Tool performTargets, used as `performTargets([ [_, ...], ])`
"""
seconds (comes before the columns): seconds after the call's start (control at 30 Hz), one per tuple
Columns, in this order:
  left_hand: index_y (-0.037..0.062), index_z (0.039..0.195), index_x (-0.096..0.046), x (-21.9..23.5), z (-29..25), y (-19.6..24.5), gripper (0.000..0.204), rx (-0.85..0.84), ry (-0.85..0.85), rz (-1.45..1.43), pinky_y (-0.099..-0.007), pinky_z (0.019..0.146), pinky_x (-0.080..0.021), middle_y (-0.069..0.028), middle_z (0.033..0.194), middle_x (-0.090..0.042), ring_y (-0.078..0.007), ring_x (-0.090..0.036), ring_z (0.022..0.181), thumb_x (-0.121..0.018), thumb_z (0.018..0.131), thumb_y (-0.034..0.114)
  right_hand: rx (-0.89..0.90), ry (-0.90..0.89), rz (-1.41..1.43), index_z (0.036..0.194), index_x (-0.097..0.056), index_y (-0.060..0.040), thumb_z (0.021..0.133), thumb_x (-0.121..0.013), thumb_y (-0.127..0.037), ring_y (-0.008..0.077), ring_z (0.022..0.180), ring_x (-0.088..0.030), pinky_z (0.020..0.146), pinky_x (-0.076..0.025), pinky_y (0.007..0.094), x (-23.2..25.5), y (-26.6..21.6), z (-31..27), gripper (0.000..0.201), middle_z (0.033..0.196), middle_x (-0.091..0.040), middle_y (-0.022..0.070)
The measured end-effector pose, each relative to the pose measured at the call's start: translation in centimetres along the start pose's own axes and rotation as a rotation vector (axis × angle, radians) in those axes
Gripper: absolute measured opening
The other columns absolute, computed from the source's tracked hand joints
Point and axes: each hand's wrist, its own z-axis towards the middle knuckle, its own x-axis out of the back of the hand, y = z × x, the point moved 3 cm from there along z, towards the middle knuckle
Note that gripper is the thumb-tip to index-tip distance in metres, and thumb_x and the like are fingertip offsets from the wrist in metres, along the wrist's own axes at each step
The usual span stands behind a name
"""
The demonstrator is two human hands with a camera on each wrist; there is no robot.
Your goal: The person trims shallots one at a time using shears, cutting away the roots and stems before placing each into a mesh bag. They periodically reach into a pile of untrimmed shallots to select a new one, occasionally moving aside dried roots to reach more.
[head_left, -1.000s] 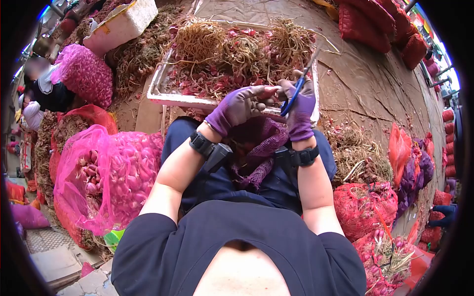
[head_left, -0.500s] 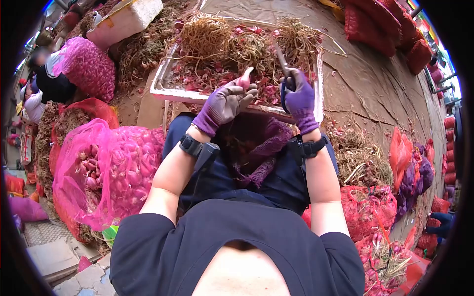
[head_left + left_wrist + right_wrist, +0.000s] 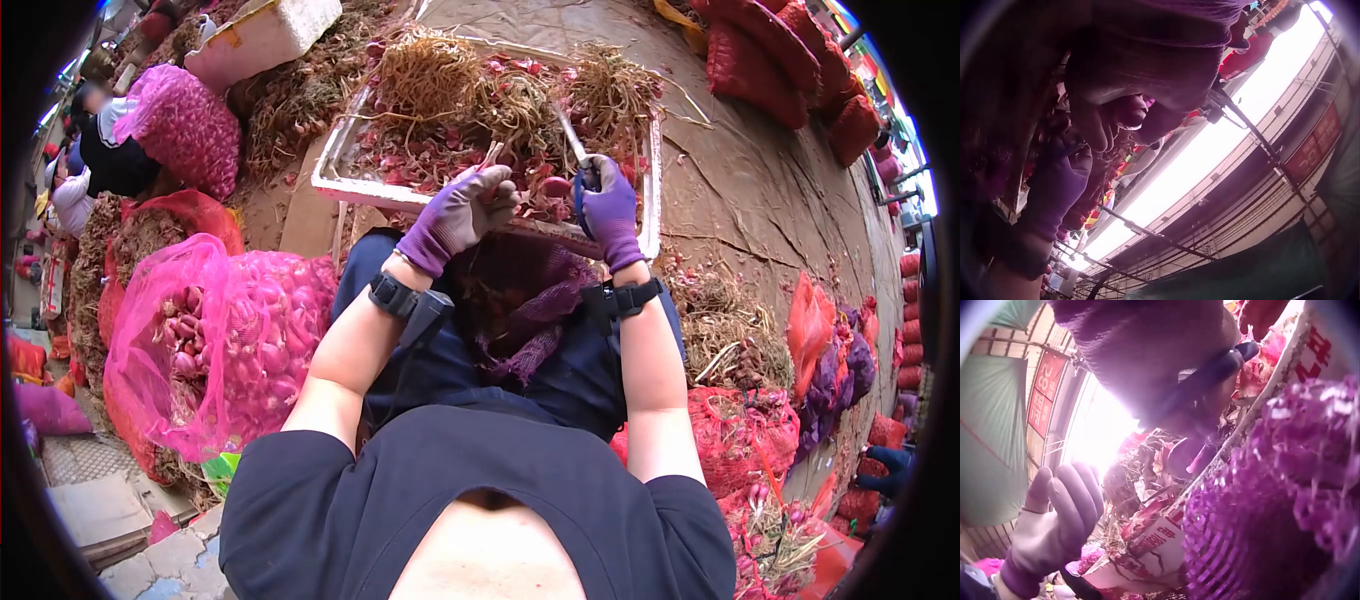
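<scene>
My gloved left hand holds a shallot over the near edge of the foam tray. Fingers cover most of the bulb; only the shallot's thin pale tip sticks up past the fingertips. To the right, my gloved right hand grips a pair of scissors by the blue handle, the blade pointing forward over the tray. In the right wrist view the dark handle loop lies along that glove. A purple mesh bag sits between the legs, below both hands.
Dry root bundles and loose red skins fill the tray. A pink mesh sack of shallots stands at left, red net bags at right. Another person is at far left, beside a full pink sack.
One second ago the hands met at the shallot; they have since drawn apart. Half a second ago the bulb showed above the left fingers, which now cover most of it.
</scene>
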Motion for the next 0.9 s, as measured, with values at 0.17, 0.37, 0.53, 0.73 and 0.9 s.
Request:
performTargets([
  [0.17,0.0071,0.108,-0.059,-1.4,1.3,0.1,0.020,-0.053,0.203,0.251,-0.0312,0.078,-0.055,-0.0050,0.097,-0.066,-0.0170,-0.066,0.087,-0.063,0.092,0.018,-0.182,0.018,0.604,0.110,-0.062,-0.0043,0.078,-0.071,-0.007,0.0065,0.065,-0.053,0.060,-0.046,0.0239,1.1,0.3,0.6,0.033,0.078,-0.060,-0.0013],
  [0.37,0.0011,0.113,-0.057,-3.4,2.0,0.6,0.026,-0.189,0.289,0.566,-0.0261,0.078,-0.054,-0.0062,0.101,-0.067,-0.0141,-0.066,0.088,-0.062,0.089,0.008,-0.144,0.002,0.340,0.110,-0.061,-0.0081,0.082,-0.069,-0.013,0.0106,0.064,-0.057,0.060,-0.047,0.0267,1.0,1.8,0.1,0.029,0.078,-0.064,0.0037],
  [0.53,0.0006,0.114,-0.058,-2.1,2.7,-0.4,0.028,-0.175,0.258,0.634,-0.0249,0.077,-0.053,-0.0064,0.101,-0.067,-0.0125,-0.065,0.086,-0.063,0.086,0.006,0.127,-0.101,0.024,0.104,-0.060,-0.0122,0.082,-0.069,-0.016,0.0247,0.076,-0.067,0.068,-0.051,0.0346,-0.3,0.6,-0.9,0.025,0.085,-0.068,0.0101],
  [0.73,0.0020,0.114,-0.059,-2.1,2.6,0.1,0.027,-0.151,0.341,0.628,-0.0232,0.071,-0.053,-0.0051,0.095,-0.067,-0.0110,-0.065,0.079,-0.063,0.088,0.010,0.022,-0.043,-0.014,0.106,-0.060,-0.0111,0.080,-0.069,-0.011,0.0177,0.075,-0.065,0.069,-0.051,0.0311,0.8,0.5,-0.7,0.028,0.083,-0.066,0.0061],
  [0.9,0.0035,0.116,-0.059,-3.2,3.9,-1.0,0.026,-0.034,0.295,0.677,-0.0227,0.069,-0.053,-0.0050,0.100,-0.067,-0.0116,-0.065,0.082,-0.059,0.093,0.017,0.074,0.046,0.242,0.109,-0.059,-0.0073,0.079,-0.067,-0.001,0.0042,0.071,-0.053,0.067,-0.047,0.0220,2.3,-2.4,-0.5,0.031,0.083,-0.059,-0.0036],
])
